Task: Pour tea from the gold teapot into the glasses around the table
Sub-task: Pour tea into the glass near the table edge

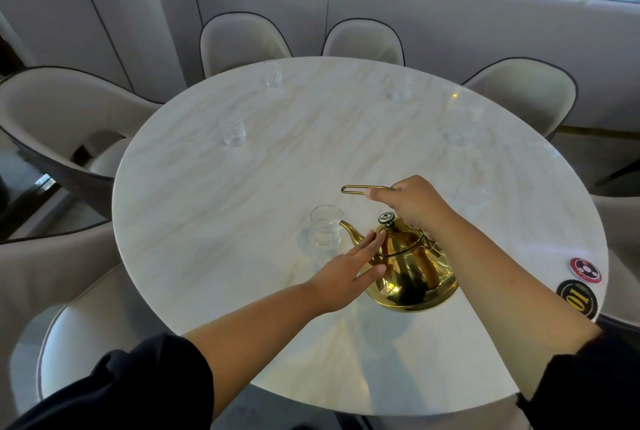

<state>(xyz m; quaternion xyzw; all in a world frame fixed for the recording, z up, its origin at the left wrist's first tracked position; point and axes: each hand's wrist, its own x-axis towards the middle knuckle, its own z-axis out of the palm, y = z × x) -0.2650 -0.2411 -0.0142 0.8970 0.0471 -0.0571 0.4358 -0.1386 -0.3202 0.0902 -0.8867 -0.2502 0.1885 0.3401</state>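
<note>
Head view showed the right hand (410, 202) closed around the wire handle (360, 189) of the gold teapot (412, 273), while the left hand (341, 273) lay open, fingers flat against its side. Its spout (349, 230) met the nearest glass (325, 227); pouring seemed underway. Next would likely come a lift toward another glass (233, 131) across the marble table (207, 204).

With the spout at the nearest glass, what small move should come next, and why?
Probably tip the gold teapot a little further forward. The right hand holds its handle, the left hand steadies its body, and the spout sits at the rim of the nearest glass.
</note>
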